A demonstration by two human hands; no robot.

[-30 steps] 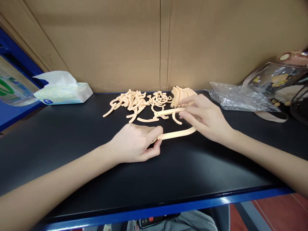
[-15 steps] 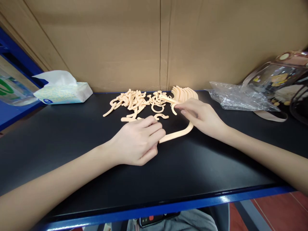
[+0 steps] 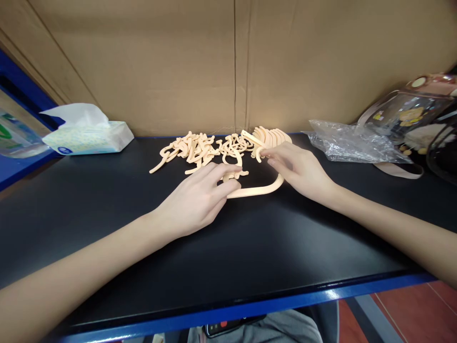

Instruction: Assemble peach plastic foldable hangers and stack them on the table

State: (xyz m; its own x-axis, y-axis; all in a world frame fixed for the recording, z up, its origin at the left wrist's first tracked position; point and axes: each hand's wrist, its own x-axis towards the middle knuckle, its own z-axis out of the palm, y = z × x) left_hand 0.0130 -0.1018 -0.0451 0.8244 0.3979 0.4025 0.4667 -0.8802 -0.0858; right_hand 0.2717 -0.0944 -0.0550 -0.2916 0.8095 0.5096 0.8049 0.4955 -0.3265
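Note:
A peach-coloured plastic clothes hanger [image 3: 254, 191] hangs above the table between my two hands. My right hand [image 3: 298, 169] is closed around its middle; one arm reaches away towards the back and a small curved hook [image 3: 258, 153] shows by the fingertips. My left hand [image 3: 196, 200] is closed at the end of the arm nearer me, thumb and forefinger against it. Behind my left hand lies a heap of loose curved arm pieces [image 3: 191, 146], with small hooks [image 3: 233, 143] beside it. A curved piece stands close behind the left fingers; whether they touch it is unclear.
A neat row of curved peach pieces [image 3: 273, 137] stands at the back. A tissue pack [image 3: 89, 138] is at left, a clear plastic bag [image 3: 357, 143] and a transparent handbag [image 3: 410, 112] at right. Cardboard [image 3: 160, 62] walls off the black table's [image 3: 228, 271] back.
My left hand has moved slightly up and away from me, and its fingers have loosened. The near hanger arm has swung up to lie more level. My right hand stays nearly in place.

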